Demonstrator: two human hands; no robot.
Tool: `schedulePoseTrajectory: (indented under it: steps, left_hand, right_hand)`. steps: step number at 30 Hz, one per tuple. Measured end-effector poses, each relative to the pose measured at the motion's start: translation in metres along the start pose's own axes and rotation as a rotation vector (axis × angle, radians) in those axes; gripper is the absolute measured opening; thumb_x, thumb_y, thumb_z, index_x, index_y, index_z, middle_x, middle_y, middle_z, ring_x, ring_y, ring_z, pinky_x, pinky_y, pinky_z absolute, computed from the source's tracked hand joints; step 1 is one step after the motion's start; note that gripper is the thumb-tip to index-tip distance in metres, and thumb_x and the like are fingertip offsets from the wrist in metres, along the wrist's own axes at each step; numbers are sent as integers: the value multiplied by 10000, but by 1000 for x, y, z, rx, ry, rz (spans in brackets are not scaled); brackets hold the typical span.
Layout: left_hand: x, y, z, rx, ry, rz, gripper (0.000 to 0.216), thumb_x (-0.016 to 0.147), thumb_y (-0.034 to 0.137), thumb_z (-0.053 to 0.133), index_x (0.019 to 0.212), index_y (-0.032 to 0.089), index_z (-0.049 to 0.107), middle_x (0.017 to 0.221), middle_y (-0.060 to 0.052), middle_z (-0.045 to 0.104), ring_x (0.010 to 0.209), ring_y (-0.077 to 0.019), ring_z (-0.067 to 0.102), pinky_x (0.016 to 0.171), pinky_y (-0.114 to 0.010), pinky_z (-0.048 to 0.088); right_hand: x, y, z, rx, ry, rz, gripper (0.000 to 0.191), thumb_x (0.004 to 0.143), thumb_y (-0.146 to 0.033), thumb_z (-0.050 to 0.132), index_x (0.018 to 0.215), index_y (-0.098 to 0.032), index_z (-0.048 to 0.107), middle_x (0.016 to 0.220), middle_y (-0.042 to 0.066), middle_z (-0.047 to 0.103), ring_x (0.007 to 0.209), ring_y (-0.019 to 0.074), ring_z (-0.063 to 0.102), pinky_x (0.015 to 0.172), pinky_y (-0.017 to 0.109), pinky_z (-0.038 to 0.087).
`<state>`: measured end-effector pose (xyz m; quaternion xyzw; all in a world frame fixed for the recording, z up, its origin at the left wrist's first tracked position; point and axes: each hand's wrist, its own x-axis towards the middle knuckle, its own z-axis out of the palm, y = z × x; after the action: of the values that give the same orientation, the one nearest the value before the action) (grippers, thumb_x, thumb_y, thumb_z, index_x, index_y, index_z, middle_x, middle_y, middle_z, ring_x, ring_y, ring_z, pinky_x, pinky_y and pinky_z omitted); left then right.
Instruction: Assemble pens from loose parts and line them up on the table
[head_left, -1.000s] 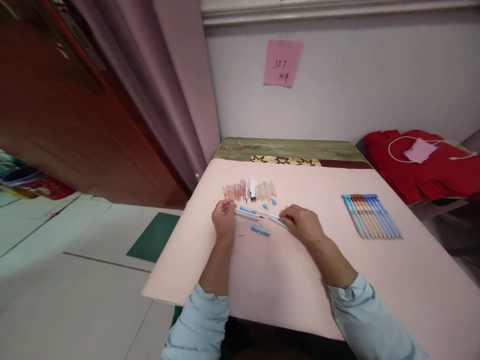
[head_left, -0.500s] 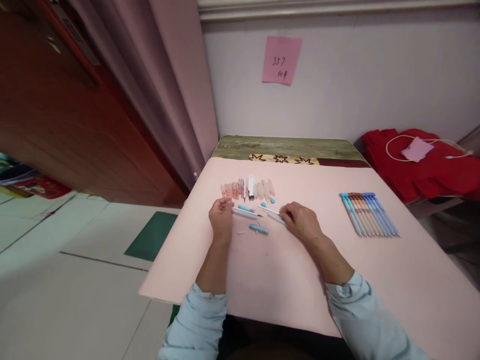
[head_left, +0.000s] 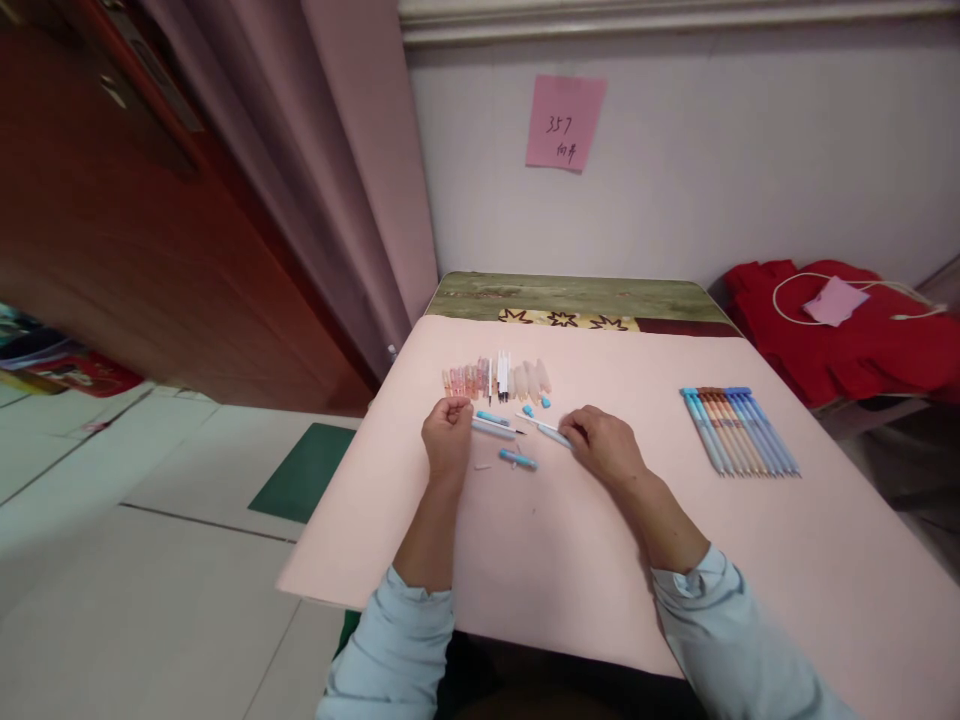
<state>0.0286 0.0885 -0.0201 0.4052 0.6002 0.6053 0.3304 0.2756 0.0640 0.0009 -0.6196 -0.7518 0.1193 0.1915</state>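
Note:
My left hand [head_left: 448,436] rests on the pink table cover [head_left: 570,560], fingers curled round the end of a pale blue pen barrel [head_left: 495,427]. To its right, my right hand [head_left: 602,443] is closed in a pinch on a thin white and blue pen part [head_left: 544,428] that points up and left. A short blue pen piece [head_left: 518,460] lies between the hands. Small blue caps [head_left: 537,404] lie just beyond. A row of orange, white and clear pen parts [head_left: 496,379] is laid out behind them.
A row of several blue and orange pens [head_left: 739,430] lies at the table's right. Red cloth [head_left: 847,335] with a white cable and a pink note sits on a seat to the right. A pink note [head_left: 565,122] hangs on the wall. Curtain and wooden door stand left.
Both hands stay almost in place. The thin part in my right hand has tilted slightly; the view has shifted a little.

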Motion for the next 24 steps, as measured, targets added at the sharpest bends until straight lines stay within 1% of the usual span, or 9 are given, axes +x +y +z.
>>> schedulePoseTrajectory:
  steps: [7, 10, 13, 15, 18, 20, 21, 23, 24]
  left_hand:
    - [-5, 6, 3, 1, -6, 17, 148, 699, 265, 696, 806, 163, 698, 669, 0, 618, 612, -123, 541, 613, -238, 433]
    - [-12, 13, 9, -49, -55, 36, 161, 717, 293, 706, 821, 170, 701, 678, -1, 626, 613, -119, 546, 601, -230, 436]
    - [-19, 20, 14, -125, -136, 26, 169, 716, 309, 723, 803, 168, 690, 678, 1, 629, 568, -98, 524, 549, -215, 418]
    - [-22, 24, 17, -188, -200, -33, 208, 707, 329, 737, 820, 162, 689, 654, 1, 625, 515, -85, 496, 482, -205, 380]
    - [-26, 27, 20, -265, -335, -171, 323, 695, 351, 757, 937, 144, 704, 643, -12, 641, 468, -80, 478, 414, -198, 325]
    - [-30, 29, 22, -306, -441, -237, 393, 690, 342, 770, 1021, 141, 702, 672, -24, 662, 466, -79, 488, 414, -200, 337]
    - [-32, 30, 23, -327, -485, -250, 398, 693, 338, 772, 1032, 142, 702, 683, -27, 668, 469, -79, 495, 421, -202, 349]
    - [-34, 30, 24, -354, -549, -247, 339, 715, 344, 762, 976, 133, 714, 667, -30, 662, 477, -82, 508, 436, -207, 368]
    - [-35, 30, 24, -360, -561, -240, 300, 728, 352, 753, 922, 127, 718, 640, -28, 649, 478, -84, 511, 444, -209, 376]
  right_hand:
    - [0, 1, 1, -34, -2, -32, 189, 922, -295, 528, 840, -253, 693, 921, 1, 676, 765, 140, 586, 630, 257, 322]
    - [1, 0, 3, -94, -9, -36, 190, 929, -284, 505, 840, -233, 664, 895, 14, 663, 724, 145, 572, 600, 266, 297]
    - [2, -1, 1, -80, 12, -25, 164, 930, -263, 486, 866, -218, 630, 917, 25, 662, 722, 149, 570, 592, 267, 295]
    - [1, -2, -1, -2, 63, -18, 148, 926, -258, 481, 883, -217, 617, 937, 26, 665, 738, 152, 575, 613, 264, 323]
    - [-1, -7, -5, 165, 153, -50, 132, 913, -251, 488, 880, -218, 612, 917, 22, 665, 742, 150, 576, 661, 256, 372]
    - [-2, -13, -4, 264, 167, -90, 134, 907, -258, 498, 861, -217, 617, 876, 20, 663, 719, 145, 572, 666, 251, 389]
    - [-3, -16, -3, 301, 161, -109, 138, 905, -265, 503, 852, -217, 621, 857, 20, 662, 708, 144, 571, 662, 249, 393]
    - [-4, -22, 0, 353, 145, -148, 144, 903, -279, 513, 845, -219, 631, 833, 23, 664, 700, 145, 574, 652, 248, 399]
    - [-4, -23, 1, 370, 138, -167, 148, 903, -284, 517, 844, -220, 637, 828, 23, 667, 702, 146, 578, 651, 247, 402]
